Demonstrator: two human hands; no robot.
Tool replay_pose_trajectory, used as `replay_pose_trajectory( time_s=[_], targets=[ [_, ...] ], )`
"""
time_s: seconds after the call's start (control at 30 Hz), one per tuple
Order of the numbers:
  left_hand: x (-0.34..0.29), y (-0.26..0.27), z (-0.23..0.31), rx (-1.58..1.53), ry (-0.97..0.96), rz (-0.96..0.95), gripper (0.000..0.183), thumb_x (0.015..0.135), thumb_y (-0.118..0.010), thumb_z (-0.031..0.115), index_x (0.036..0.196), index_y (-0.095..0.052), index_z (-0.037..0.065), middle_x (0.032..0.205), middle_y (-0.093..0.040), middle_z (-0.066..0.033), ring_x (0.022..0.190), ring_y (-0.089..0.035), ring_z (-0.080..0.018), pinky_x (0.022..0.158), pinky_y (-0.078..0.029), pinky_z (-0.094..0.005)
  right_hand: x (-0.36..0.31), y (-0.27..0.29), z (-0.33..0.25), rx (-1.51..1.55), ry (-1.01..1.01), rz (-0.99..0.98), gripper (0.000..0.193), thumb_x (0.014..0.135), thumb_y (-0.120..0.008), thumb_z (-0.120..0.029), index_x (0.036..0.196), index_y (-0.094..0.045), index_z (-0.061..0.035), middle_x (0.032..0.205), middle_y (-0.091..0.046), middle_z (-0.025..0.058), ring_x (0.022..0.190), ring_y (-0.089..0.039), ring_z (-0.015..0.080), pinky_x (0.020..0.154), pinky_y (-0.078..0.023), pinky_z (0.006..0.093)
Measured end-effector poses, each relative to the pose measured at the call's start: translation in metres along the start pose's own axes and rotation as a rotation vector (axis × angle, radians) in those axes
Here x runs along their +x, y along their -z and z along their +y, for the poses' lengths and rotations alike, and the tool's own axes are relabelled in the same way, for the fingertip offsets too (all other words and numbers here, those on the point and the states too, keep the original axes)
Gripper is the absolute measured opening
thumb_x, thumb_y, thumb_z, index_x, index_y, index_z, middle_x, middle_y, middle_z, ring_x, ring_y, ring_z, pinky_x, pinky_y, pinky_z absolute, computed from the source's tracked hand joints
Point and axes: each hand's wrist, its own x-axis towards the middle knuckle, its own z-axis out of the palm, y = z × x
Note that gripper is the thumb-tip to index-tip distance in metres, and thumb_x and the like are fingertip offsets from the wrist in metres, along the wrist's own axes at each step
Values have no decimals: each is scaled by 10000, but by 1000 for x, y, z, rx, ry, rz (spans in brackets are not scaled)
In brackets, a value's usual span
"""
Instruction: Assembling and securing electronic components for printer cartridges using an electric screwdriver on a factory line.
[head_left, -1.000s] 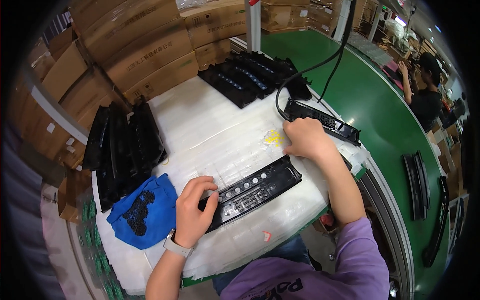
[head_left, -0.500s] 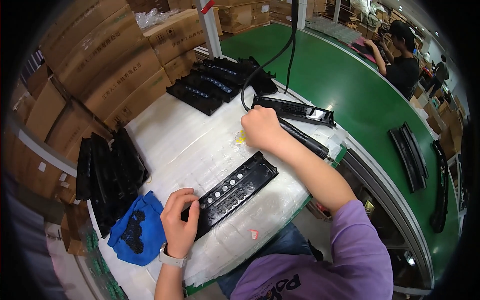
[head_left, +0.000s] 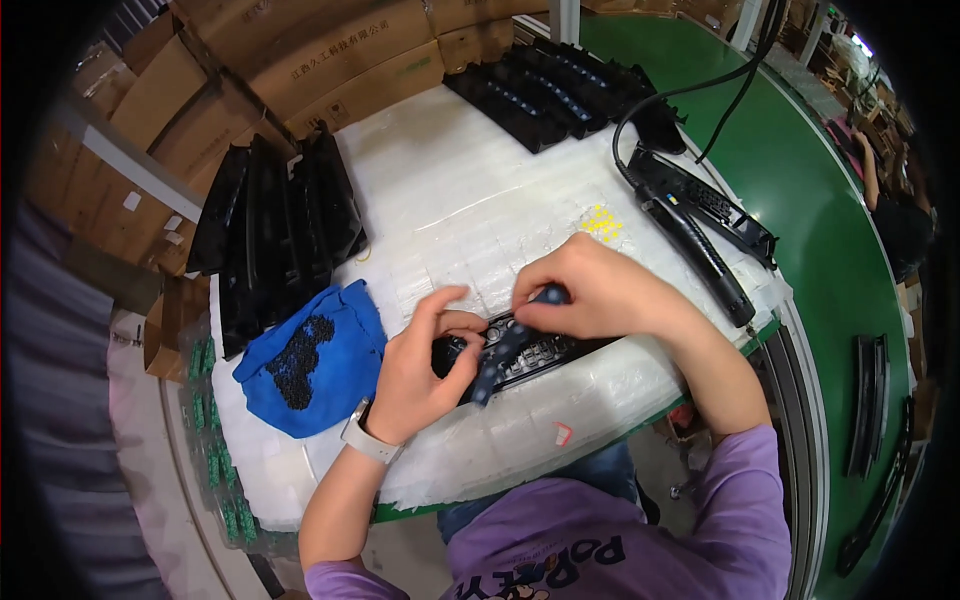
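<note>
Landmark: black plastic panel (head_left: 545, 352), lying flat on the white padded worktop (head_left: 470, 200), near its front edge, directly in front of the person.

Left hand (head_left: 425, 372) sits on the panel's left end. Thumb and lower fingers curled around that end, index finger lifted and pointing up-right, so the hand is half closed, steadying the panel.

Right hand (head_left: 600, 292) is over the panel's upper middle. Fingers pinched nearly closed on a dark flexible strip (head_left: 505, 350), which runs down-left from the fingertips across the panel face to the left thumb. Cannot tell whether the strip is seated in the panel or only lying on it.

Left of the panel: blue cloth bag (head_left: 315, 360) lying open on the worktop, a heap of small black parts (head_left: 298, 358) on it, just beside the left wrist.

Further left and behind the panel: stack of black panels (head_left: 280, 235) leaning on edge at the worktop's left side.

Behind the panel, far side of the worktop: second batch of black housings (head_left: 555, 92) laid flat.

Behind and slightly right of the panel: small cluster of yellow bits (head_left: 601, 222), near the right hand.

Right of the panel: black corded hand tool (head_left: 695, 255) lying on the worktop, another long black housing (head_left: 705, 205) just behind it.

Beyond those to the right: green conveyor belt (head_left: 800, 190).
</note>
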Motion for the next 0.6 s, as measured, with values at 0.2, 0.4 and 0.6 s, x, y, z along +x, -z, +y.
replay_pose_trajectory(
  time_s=[0.2,0.4,0.6],
  targets=[
    [9,2,-6,315,-245,110,230,769,-494,-59,986,-544,-1,900,-606,-145,855,-619,-283,774,-475,-335,0,-1,18,-193,-141,61,88,715,-657,-109,750,-661,-28,622,-626,106,545,-600,193,541,-469,284],
    [5,-2,-8,269,-134,92,174,858,-495,48,1020,-538,0,933,-605,-160,886,-598,-326,788,-464,-347,3,-14,8,171,-228,279,78,735,-639,-81,741,-636,-2,604,-610,76,536,-574,114,525,-451,239],
    [3,-3,-8,215,-87,99,205,849,-540,95,1032,-539,3,955,-605,-167,891,-598,-324,789,-465,-344,3,-18,20,-71,-140,257,98,739,-629,-94,775,-628,-3,625,-619,104,561,-604,170,551,-470,261]
  ],
)
